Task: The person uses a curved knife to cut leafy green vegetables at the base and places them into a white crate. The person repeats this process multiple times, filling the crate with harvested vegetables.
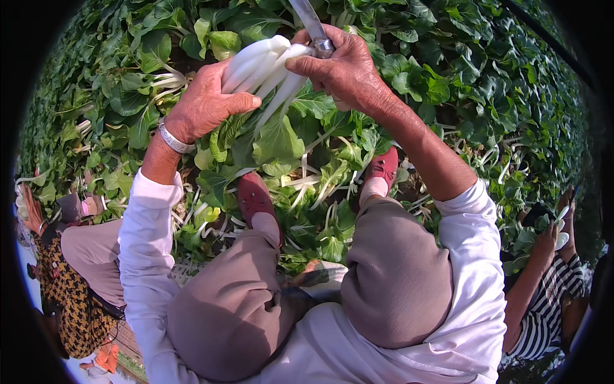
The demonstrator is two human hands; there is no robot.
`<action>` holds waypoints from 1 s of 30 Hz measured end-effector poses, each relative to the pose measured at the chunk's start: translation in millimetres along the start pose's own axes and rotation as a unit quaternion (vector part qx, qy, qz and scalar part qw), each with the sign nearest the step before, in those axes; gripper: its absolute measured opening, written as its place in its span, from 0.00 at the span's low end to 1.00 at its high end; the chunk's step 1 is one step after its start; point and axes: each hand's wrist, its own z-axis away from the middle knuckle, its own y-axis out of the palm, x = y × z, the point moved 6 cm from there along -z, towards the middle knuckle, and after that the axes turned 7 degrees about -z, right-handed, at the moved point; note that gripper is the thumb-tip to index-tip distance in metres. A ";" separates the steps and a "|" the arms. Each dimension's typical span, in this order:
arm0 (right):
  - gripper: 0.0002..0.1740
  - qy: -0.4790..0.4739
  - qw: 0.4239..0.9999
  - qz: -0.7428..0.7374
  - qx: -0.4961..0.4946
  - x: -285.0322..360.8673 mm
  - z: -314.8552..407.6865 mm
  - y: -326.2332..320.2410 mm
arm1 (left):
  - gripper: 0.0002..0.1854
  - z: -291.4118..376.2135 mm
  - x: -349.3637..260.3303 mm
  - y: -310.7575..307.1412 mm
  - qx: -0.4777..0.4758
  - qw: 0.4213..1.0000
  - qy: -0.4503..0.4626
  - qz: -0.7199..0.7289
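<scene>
Two bunches of pale-stalked leafy greens (259, 60), much like bok choy, are held up in front of me with their white bases at the top. My left hand (208, 98) grips the larger bunch around its stalks, thumb across the front. A knife (309, 19) with a metal collar points up and away from my right hand (343, 67). That hand is closed around the knife, and its thumb presses on the white stalks beside the blade's collar. Green leaves (278, 141) hang below the stalks. The knife's handle is hidden in my palm.
Standing leafy greens (460, 72) fill the ground ahead. Loose leaves and cut stalks (307, 182) lie around my red shoes (256, 197). A person in a patterned top (79, 293) is at left; another in stripes (551, 307) holds greens at right.
</scene>
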 end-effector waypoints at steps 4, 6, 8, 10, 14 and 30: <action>0.17 0.065 0.991 -0.116 -0.008 0.7 -0.3 5.7 | 0.36 -17.8 -7.9 27.7 0.095 0.954 -0.003 0.285; 0.18 0.099 0.985 -0.138 0.041 -1.6 1.3 10.7 | 0.45 -12.2 -10.8 53.1 0.228 0.863 -0.011 0.451; 0.18 0.138 0.979 -0.122 0.083 -7.3 1.2 12.7 | 0.50 -8.3 -9.6 73.5 0.254 0.805 -0.020 0.536; 0.15 0.148 0.968 -0.156 0.127 -12.1 -0.5 12.1 | 0.52 -5.0 -9.8 90.3 0.253 0.776 -0.018 0.577; 0.15 0.128 0.942 -0.267 0.155 -31.5 -6.5 -1.7 | 0.40 -7.6 -9.9 87.7 0.203 0.808 -0.032 0.552; 0.17 0.216 0.920 0.287 -0.159 -184.7 -79.8 -171.3 | 0.06 -216.0 -90.6 74.4 0.011 0.648 0.287 -0.705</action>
